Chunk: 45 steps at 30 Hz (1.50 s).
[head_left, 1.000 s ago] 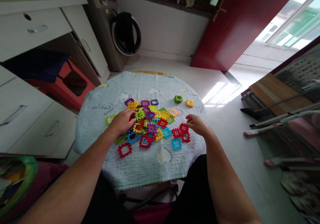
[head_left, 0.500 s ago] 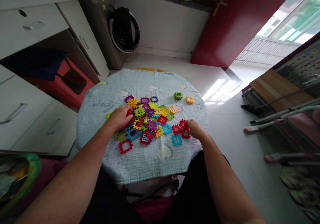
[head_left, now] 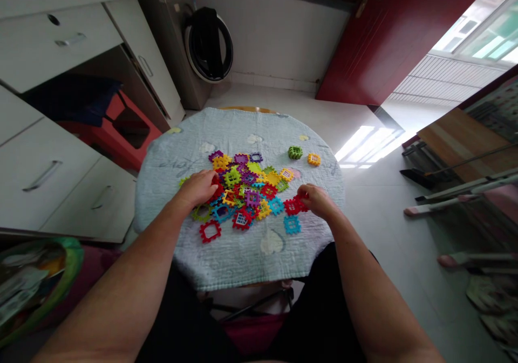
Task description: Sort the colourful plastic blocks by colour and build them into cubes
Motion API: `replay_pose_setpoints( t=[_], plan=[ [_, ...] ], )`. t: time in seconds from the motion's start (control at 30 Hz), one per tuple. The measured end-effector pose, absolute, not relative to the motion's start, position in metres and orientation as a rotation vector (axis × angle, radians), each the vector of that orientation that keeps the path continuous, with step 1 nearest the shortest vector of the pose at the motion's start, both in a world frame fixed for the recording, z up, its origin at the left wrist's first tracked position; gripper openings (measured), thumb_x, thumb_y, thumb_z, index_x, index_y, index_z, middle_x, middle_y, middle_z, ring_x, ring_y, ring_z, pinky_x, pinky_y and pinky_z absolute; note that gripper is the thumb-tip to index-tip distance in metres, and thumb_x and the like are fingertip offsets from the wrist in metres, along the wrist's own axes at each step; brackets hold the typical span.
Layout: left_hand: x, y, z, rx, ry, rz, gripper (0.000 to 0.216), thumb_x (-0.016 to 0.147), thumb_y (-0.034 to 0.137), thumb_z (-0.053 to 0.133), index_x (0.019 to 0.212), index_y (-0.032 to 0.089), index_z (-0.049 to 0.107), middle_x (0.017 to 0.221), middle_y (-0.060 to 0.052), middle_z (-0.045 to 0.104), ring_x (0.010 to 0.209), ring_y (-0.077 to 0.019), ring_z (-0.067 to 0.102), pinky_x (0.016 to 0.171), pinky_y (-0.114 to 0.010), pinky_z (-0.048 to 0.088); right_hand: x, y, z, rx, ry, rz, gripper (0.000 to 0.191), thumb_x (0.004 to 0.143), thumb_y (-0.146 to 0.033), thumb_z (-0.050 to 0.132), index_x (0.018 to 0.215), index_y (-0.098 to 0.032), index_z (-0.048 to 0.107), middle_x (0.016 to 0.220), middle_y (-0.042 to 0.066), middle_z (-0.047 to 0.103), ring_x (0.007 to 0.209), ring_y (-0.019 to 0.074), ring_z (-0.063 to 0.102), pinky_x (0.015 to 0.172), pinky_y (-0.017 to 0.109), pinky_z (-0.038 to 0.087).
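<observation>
A heap of colourful square interlocking plastic blocks with notched edges lies mid-table, a purple block among them. My left hand is at the heap's left side, its fingers closed on a red block that they partly cover. To the right of the heap, my right hand has its fingers curled and pressed together over red blocks, pinching one that is mostly hidden. Beside those fingers lies another red block. A light-blue block is just below, and a red square frame lies at the near left.
A patterned cloth covers the round table. Farther back right stand a stack of green blocks and a yellow block. A red stool and white drawers are on the left, a folding chair on the right.
The view has shifted slightly. By my right hand, the lower red block no longer shows in its former spot, and the fingers have curled in closer. My left hand stays on the red block.
</observation>
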State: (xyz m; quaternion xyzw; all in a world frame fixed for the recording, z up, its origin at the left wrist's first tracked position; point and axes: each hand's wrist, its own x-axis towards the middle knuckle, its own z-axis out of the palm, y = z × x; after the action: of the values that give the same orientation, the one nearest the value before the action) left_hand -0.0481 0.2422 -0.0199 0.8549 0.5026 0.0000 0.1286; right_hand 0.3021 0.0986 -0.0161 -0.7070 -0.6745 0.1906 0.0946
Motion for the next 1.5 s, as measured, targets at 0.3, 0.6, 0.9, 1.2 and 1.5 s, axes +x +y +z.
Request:
replay_pose_setpoints(
  t=[0.3, 0.6, 0.9, 1.2, 1.5],
  plan=[
    [-0.048, 0.245, -0.023, 2.456, 1.446, -0.034, 0.032, 0.078, 0.03, 0.046, 0.104, 0.019, 0.06, 0.111, -0.01, 0.065, 0.101, -0.0231, 0.061, 0.09, -0.032, 0.045, 0.276, 0.111, -0.03, -2.212, -2.155, 0.542, 0.021, 0.079, -0.01, 0.051, 0.091, -0.019, 0.066, 0.093, 0.007, 0.06, 0.083, 0.0164, 0.055, 0.071, 0.024, 0.037],
    [-0.046, 0.244, -0.017, 2.459, 1.509, 0.081, 0.032, 0.079, 0.03, 0.046, 0.105, 0.018, 0.06, 0.11, -0.01, 0.064, 0.103, -0.0233, 0.06, 0.093, -0.032, 0.045, 0.276, 0.092, -0.03, -2.027, -2.363, 0.525, 0.06, 0.067, -0.023, 0.067, 0.125, -0.017, 0.054, 0.12, 0.013, 0.05, 0.102, 0.025, 0.046, 0.09, 0.035, 0.037],
    [-0.045, 0.236, -0.011, 2.444, 1.509, 0.097, 0.033, 0.079, 0.028, 0.046, 0.106, 0.016, 0.06, 0.109, -0.011, 0.063, 0.102, -0.0244, 0.059, 0.094, -0.035, 0.045, 0.272, 0.098, -0.029, -2.113, -2.422, 0.486, 0.04, 0.067, -0.024, 0.065, 0.106, -0.019, 0.06, 0.107, 0.011, 0.055, 0.093, 0.0253, 0.047, 0.081, 0.035, 0.038],
    [-0.046, 0.234, -0.009, 2.418, 1.445, 0.303, 0.032, 0.077, 0.023, 0.047, 0.104, 0.014, 0.061, 0.11, -0.011, 0.061, 0.104, -0.0237, 0.057, 0.098, -0.035, 0.042, 0.268, 0.111, -0.012, -1.711, -1.681, 0.977, 0.037, 0.063, -0.025, 0.062, 0.099, -0.018, 0.055, 0.092, 0.006, 0.058, 0.084, 0.0186, 0.057, 0.079, 0.034, 0.047],
    [-0.035, 0.201, 0.0, 2.297, 1.409, 0.513, 0.022, 0.078, 0.021, 0.047, 0.094, 0.019, 0.063, 0.1, -0.007, 0.064, 0.095, -0.0213, 0.059, 0.092, -0.036, 0.047, 0.233, 0.114, -0.01, -1.102, -0.949, 1.738, 0.032, 0.074, -0.035, 0.052, 0.1, -0.018, 0.058, 0.107, 0.011, 0.067, 0.1, 0.0232, 0.064, 0.086, 0.039, 0.052]
  ],
)
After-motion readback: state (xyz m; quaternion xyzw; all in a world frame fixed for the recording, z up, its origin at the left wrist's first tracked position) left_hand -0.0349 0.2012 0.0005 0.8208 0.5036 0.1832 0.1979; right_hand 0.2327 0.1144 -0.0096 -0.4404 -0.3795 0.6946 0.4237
